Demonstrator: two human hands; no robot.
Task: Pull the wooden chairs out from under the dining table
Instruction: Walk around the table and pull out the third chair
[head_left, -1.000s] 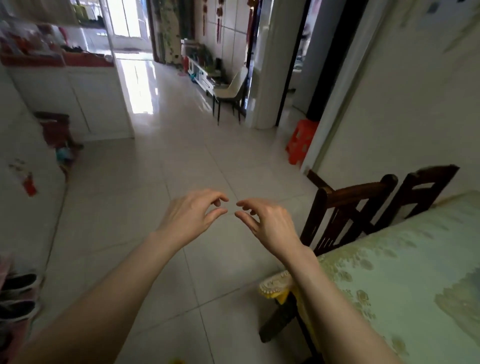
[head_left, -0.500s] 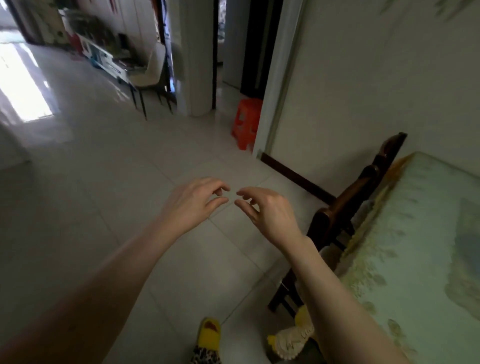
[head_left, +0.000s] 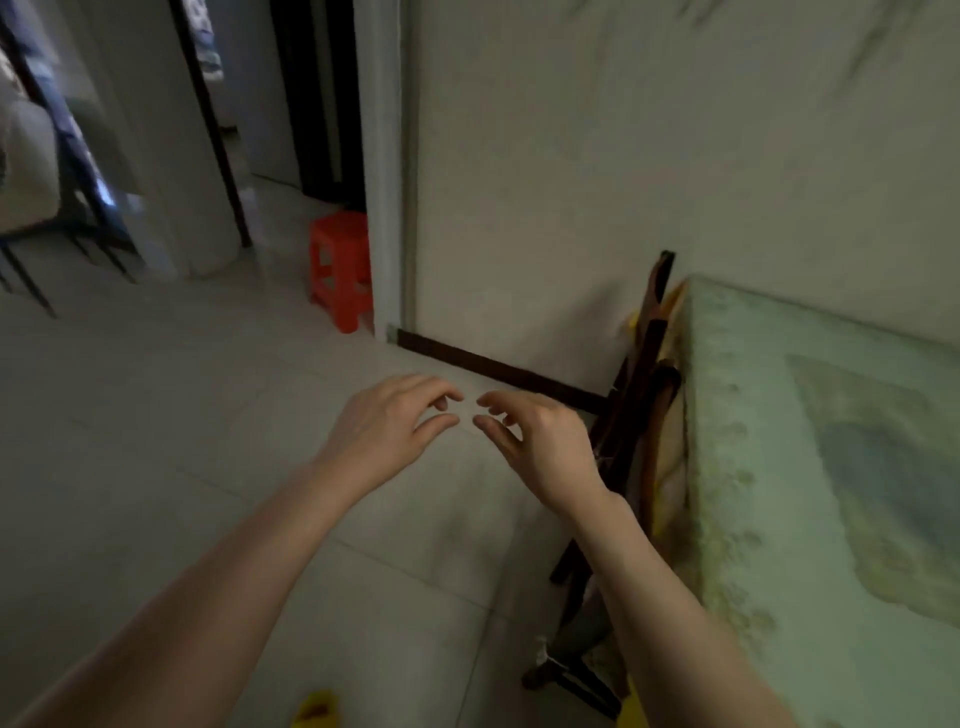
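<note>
The dining table (head_left: 852, 519), covered with a pale green patterned cloth, fills the right side. Dark wooden chairs are tucked against its left edge; the near chair back (head_left: 631, 415) stands edge-on, and a second chair back (head_left: 660, 283) rises behind it by the wall. My left hand (head_left: 387, 426) and my right hand (head_left: 540, 441) hover side by side over the floor, left of the chairs, fingers loosely curled and apart, holding nothing. My right hand is close to the near chair back without touching it.
An orange plastic stool (head_left: 340, 267) stands by the door frame (head_left: 387, 171). A light chair with thin black legs (head_left: 31, 171) is at far left. A yellow slipper (head_left: 317, 709) shows at the bottom edge. Pale tile floor (head_left: 156, 415) spreads to the left.
The view has swung right and closer to the table, so the chairs now appear edge-on. Both hands keep the same curled, empty pose and have drifted nearer the near chair.
</note>
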